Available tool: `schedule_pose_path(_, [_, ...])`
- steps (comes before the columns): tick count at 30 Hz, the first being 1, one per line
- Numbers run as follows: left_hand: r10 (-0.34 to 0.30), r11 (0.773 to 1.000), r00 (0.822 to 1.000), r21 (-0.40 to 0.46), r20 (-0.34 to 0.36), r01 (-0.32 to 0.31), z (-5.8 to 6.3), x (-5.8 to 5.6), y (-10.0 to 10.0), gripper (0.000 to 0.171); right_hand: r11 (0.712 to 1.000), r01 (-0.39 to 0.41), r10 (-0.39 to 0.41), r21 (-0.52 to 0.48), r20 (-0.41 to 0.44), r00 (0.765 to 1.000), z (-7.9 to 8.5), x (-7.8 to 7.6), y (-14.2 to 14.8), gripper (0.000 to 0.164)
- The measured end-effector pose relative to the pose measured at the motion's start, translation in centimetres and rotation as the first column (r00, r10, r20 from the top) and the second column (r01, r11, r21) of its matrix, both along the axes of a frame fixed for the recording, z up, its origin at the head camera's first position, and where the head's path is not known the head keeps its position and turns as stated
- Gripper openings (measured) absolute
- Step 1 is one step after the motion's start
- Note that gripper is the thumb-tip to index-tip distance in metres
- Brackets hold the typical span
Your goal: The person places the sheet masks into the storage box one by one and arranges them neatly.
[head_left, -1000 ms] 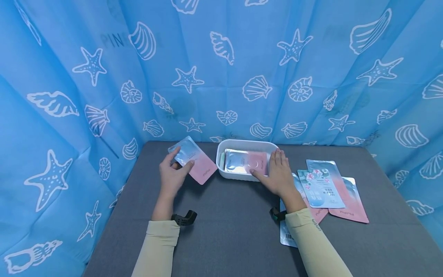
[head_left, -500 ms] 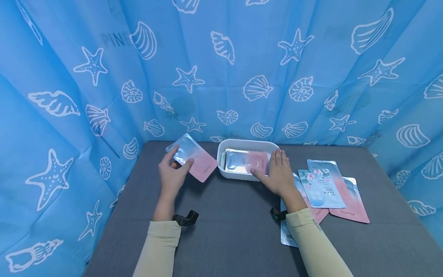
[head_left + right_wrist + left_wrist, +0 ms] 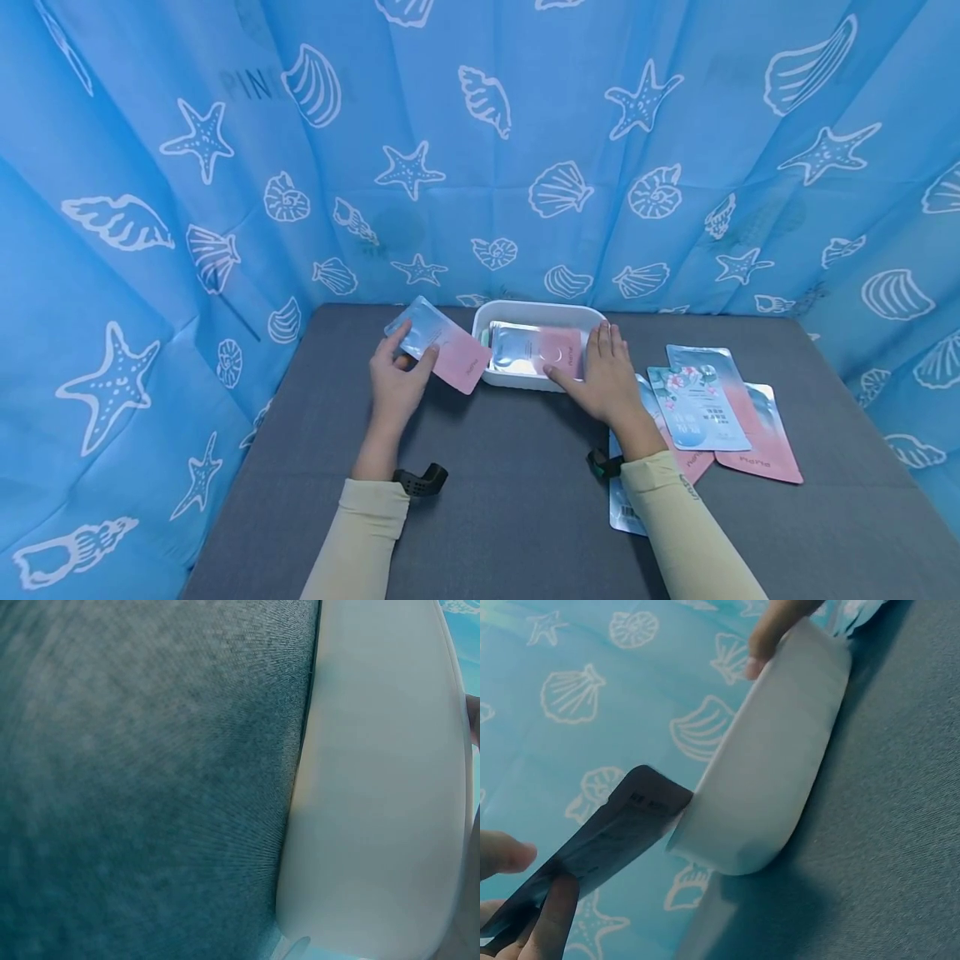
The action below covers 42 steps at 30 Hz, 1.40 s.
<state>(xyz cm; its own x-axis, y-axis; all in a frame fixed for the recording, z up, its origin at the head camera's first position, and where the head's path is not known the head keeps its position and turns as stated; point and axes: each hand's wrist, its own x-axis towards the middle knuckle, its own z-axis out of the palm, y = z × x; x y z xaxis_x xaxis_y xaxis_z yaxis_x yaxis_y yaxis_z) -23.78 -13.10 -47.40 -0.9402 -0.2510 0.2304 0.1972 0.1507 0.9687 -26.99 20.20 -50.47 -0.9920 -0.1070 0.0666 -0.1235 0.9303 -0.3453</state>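
In the head view, my left hand (image 3: 396, 385) pinches a blue-and-pink foil face mask packet (image 3: 450, 350) by its left part. The packet's right corner overlaps the left end of a white plastic box (image 3: 542, 307). Seen from the left wrist, the packet (image 3: 634, 817) is tilted, its far end meeting the rim of the box (image 3: 772, 750). My right hand (image 3: 611, 379) rests on the box's right end with straight fingers, its thumb over the front rim. Inside the box lie similar packets (image 3: 536, 348), stacked flat.
Several more face mask packets (image 3: 697, 408) overlap on the grey table (image 3: 510, 500) at the right, partly under the right forearm. A blue shell-patterned curtain (image 3: 450, 167) hangs close behind the box. The box wall (image 3: 382, 780) fills much of the right wrist view.
My left hand has moved right with the packet, bringing the packet's corner over the box's left end. The right hand and the box stay in place.
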Motion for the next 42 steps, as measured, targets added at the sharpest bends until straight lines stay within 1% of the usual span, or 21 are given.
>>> schedule_pose_path(2, [-0.028, 1.0, 1.0, 0.009, -0.015, 0.028, -0.1, 0.0, 0.2, 0.062, 1.0, 0.001, -0.001, 0.004, 0.003, 1.0, -0.1, 0.0, 0.0, 0.124])
schedule_pose_path(6, [-0.067, 0.998, 0.998, 0.008, -0.022, 0.067, -0.2, 0.1, 0.6, 0.062, 1.0, 0.0, 0.0, 0.004, 0.007, 1.0, -0.1, -0.1, 0.0, 0.124])
schedule_pose_path(11, [-0.088, 0.996, 0.996, -0.035, -0.003, 0.088, -0.2, 0.1, 1.1, 0.063, 1.0, 0.001, -0.001, 0.003, 0.001, 1.0, 0.0, -0.1, -0.1, 0.124])
schedule_pose_path(17, [-0.139, 0.986, 0.99, -0.094, 0.016, 0.14, -0.4, -0.1, 1.3, 0.067, 1.0, 0.004, -0.004, -0.008, -0.012, 1.0, 0.1, 0.1, -0.2, 0.123])
schedule_pose_path(23, [-0.174, 0.978, 0.984, -0.113, 0.021, 0.176, -0.5, -0.2, 1.2, 0.07, 1.0, 0.003, -0.003, -0.003, -0.017, 1.0, -0.1, 0.0, -0.2, 0.123])
schedule_pose_path(27, [-0.184, 0.977, 0.982, -0.103, 0.033, 0.186, -0.4, -0.2, 1.2, 0.067, 1.0, 0.004, -0.004, -0.003, -0.014, 1.0, 0.0, 0.0, -0.2, 0.124])
schedule_pose_path(31, [-0.188, 0.977, 0.98, -0.096, 0.059, 0.193, -0.3, -0.1, 1.1, 0.065, 1.0, 0.003, -0.003, -0.006, -0.017, 1.0, 0.1, 0.1, -0.2, 0.123])
schedule_pose_path(38, [-0.172, 0.975, 0.98, -0.126, 0.102, 0.184, -0.3, -0.2, 1.2, 0.067, 1.0, 0.007, -0.007, 0.007, -0.021, 1.0, 0.1, 0.1, -0.2, 0.122])
schedule_pose_path(42, [-0.167, 0.974, 0.98, -0.133, 0.11, 0.181, -0.3, -0.2, 1.2, 0.066, 1.0, 0.014, -0.013, 0.015, -0.019, 1.0, 0.0, 0.1, -0.3, 0.123])
